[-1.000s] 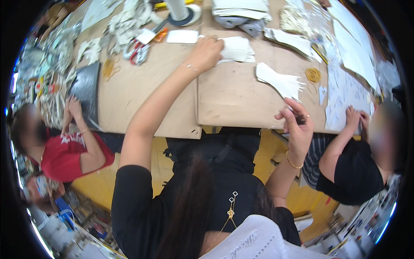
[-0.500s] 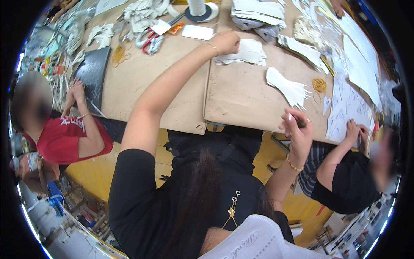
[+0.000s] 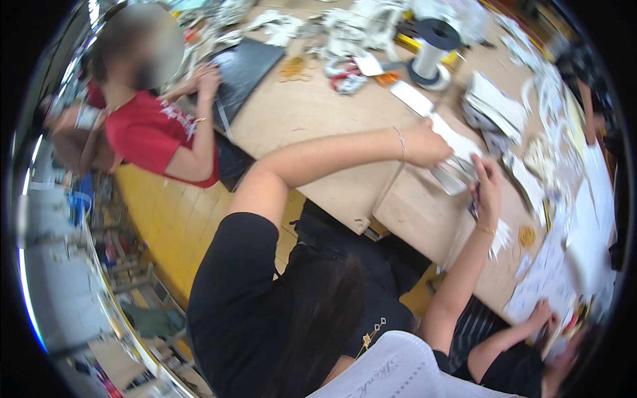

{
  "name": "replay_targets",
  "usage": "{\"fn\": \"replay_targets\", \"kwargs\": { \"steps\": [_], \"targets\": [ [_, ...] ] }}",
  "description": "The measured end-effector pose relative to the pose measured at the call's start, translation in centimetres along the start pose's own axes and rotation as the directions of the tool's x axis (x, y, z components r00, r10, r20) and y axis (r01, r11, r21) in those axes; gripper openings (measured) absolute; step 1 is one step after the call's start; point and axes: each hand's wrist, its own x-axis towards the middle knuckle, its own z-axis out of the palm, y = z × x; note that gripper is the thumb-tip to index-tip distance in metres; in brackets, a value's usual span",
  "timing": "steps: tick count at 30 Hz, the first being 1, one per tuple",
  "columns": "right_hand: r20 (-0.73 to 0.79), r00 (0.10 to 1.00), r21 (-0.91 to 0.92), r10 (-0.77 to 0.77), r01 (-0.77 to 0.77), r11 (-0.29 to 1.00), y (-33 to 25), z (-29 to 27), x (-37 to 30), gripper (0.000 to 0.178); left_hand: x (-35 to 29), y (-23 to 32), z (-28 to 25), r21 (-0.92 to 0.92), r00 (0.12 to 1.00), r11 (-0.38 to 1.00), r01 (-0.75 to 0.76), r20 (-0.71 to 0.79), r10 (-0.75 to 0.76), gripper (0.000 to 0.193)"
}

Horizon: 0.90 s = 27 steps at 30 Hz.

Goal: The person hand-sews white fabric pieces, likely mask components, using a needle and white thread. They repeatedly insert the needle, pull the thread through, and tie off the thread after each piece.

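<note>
The left hand (image 3: 428, 145) is covering one end of the layered flat white pieces (image 3: 458, 138), and a thin pale sheet-like piece (image 3: 450, 182) by its fingertips is smearing with motion blur, leaving its outline and any grip on it unclear. The right hand's (image 3: 489, 189) curled fingers are hiding most of a small dark object (image 3: 473, 203) too small to identify, while its wrist is blocking part of a white glove-shaped piece (image 3: 502, 239). A white cloth-like covering (image 3: 405, 371) is running off the lower edge.
</note>
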Motion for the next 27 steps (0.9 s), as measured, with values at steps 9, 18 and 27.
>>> {"fn": "replay_targets", "kwargs": {
  "steps": [9, 18, 27],
  "targets": [
    [0.057, 0.984, 0.106, -0.171, 0.164, 0.981, 1.4, -3.2, -0.9, 0.019, -3.6, 4.4, 3.0, -0.679, 0.985, 0.714, -0.169, -0.086, 0.151, 0.023],
    [-0.025, 0.846, 0.209, -0.533, 0.525, 0.825, -2.3, -13.8, -22.3, 0.022, -4.3, 6.5, 11.2, 0.012, 0.896, 0.981, -0.193, -0.404, 0.181, 0.016],
    [0.184, 0.975, -0.052, 0.121, -0.113, 0.992, -1.2, -2.7, -17.0, 0.018, -10.6, 10.4, 12.8, -0.143, 0.878, 0.989, -0.029, -0.477, -0.043, 0.034]
  ]
}}
